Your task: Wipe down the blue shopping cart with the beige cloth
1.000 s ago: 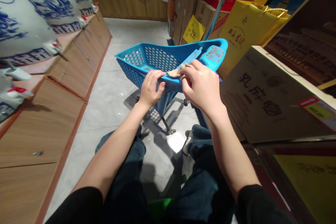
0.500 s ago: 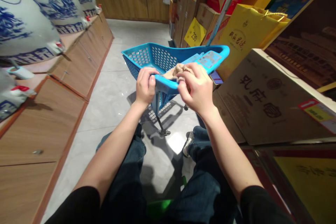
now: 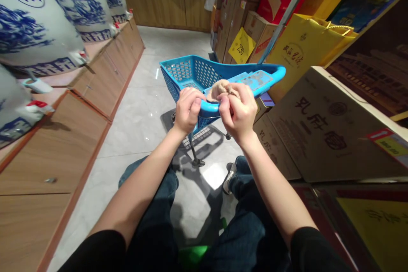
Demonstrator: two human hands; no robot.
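Note:
A blue plastic shopping cart [image 3: 191, 70] stands on the grey floor in front of my knees, tipped so its near rim faces me. My left hand [image 3: 188, 110] is closed around that near rim. My right hand [image 3: 237, 110] is closed on a crumpled beige cloth [image 3: 219, 88] and presses it onto the rim right beside the left hand. Worn stickers [image 3: 255, 80] cover the cart's wide handle bar to the right of the cloth.
Wooden cabinets [image 3: 63, 136] with big blue-and-white ceramic jars [image 3: 35, 29] line the left. Cardboard boxes [image 3: 321, 127], a yellow gift bag [image 3: 299, 51] and a yellow price tag [image 3: 240, 46] crowd the right. A tiled aisle [image 3: 153, 72] runs ahead.
Both hands drew closer together on the cart's rim. The right hand with the cloth slid left along the rim, and the cart swung slightly to the right.

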